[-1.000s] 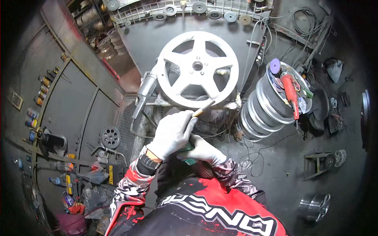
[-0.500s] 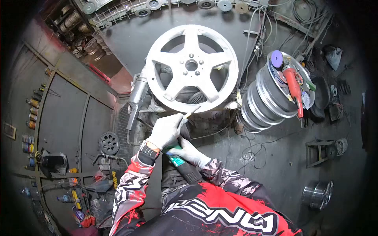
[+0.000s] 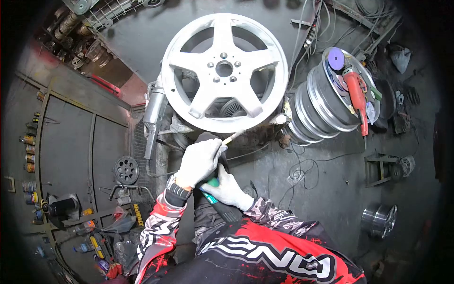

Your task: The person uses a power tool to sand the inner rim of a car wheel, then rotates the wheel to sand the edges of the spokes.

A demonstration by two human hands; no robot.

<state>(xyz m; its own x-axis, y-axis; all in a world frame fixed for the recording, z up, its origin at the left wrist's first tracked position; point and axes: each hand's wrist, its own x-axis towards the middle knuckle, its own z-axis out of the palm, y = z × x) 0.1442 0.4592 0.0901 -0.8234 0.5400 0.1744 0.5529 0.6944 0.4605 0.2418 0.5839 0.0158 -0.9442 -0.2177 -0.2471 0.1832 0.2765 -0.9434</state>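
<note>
Both gloved hands are closed on a green-and-black handheld power tool (image 3: 223, 211), held in front of my body. My left hand (image 3: 199, 162) wraps its front part, a dark watch at the wrist. Around its body, nearer to me, is my right hand (image 3: 230, 190). A slim pale tip (image 3: 232, 137) sticks out past my left fingers, its end right at the lower edge of a white five-spoke wheel rim (image 3: 198, 63). The rim faces up on a stand, its bolt holes and centre hole showing. My left hand covers the tool's middle.
At the right stands a stack of silver wheel rims (image 3: 316, 102), with a red angle grinder (image 3: 355, 90) and purple disc (image 3: 336, 59) on top. A cable (image 3: 302, 173) lies on the floor near another rim (image 3: 378, 221). Spray cans (image 3: 29, 156) line the left side.
The view has shifted, so the wheel rim sits higher and further left in it. The tool's tip now meets the rim's lower edge a little further right. Both hands keep their hold.
</note>
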